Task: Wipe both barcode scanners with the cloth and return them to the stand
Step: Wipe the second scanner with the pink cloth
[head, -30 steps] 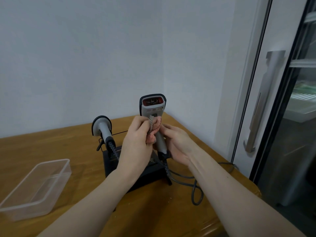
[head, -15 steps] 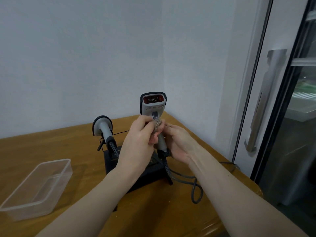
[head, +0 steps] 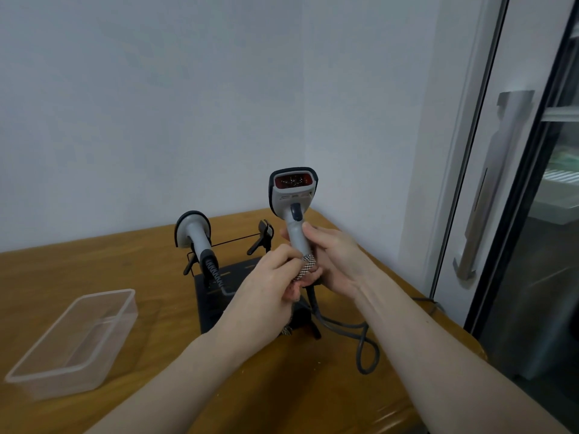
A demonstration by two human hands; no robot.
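Head view: right hand [head: 336, 261] grips scanner [head: 293, 198], left hand [head: 266, 296] clutches cloth [head: 306, 266] beside tub [head: 75, 343].

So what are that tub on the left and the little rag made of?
The tub looks like clear, slightly frosted plastic: the wooden table shows through its thin walls. The rag seems to be woven fabric, going by its fine dark-and-light check; the fibre cannot be told.
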